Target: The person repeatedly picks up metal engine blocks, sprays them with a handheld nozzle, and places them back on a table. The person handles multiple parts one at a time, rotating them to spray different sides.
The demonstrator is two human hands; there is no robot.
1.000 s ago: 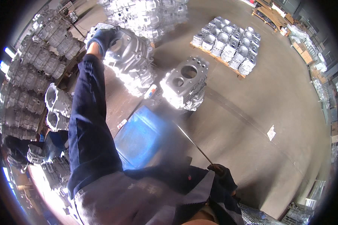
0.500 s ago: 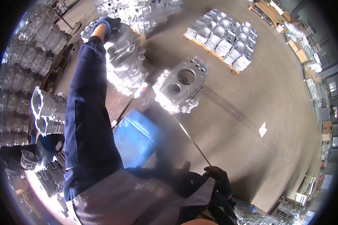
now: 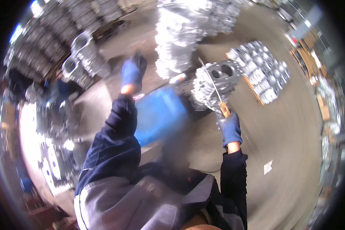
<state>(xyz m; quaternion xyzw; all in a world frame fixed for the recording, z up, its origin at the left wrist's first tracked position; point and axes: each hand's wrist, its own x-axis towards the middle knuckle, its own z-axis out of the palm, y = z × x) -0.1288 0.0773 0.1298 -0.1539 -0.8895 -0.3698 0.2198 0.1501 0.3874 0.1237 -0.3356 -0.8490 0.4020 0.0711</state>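
Observation:
My right hand (image 3: 230,126), in a blue and dark glove, is closed round the yellowish handle of a long thin metal rod tool (image 3: 211,79). The rod slants up and to the left, passing in front of a silver metal casting (image 3: 203,92) with round openings in its top. Whether it touches the casting I cannot tell. My left hand (image 3: 133,71), in a blue glove, reaches out over the floor, away from the casting. Its fingers are smeared by motion. Nearest to it are the blue box-shaped object (image 3: 155,115) and a pair of hollow castings.
A tall stack of silver castings (image 3: 174,42) stands behind the blue object. More castings sit on a pallet (image 3: 258,73) at the right. Hollow castings (image 3: 90,57) stand at the left, before further stacks. A pale scrap (image 3: 268,167) lies on the floor.
The view has swung, and the casting now appears further right. My left hand has come off the stacked casting and drawn back. My right hand has moved forward with the rod tool beside the casting.

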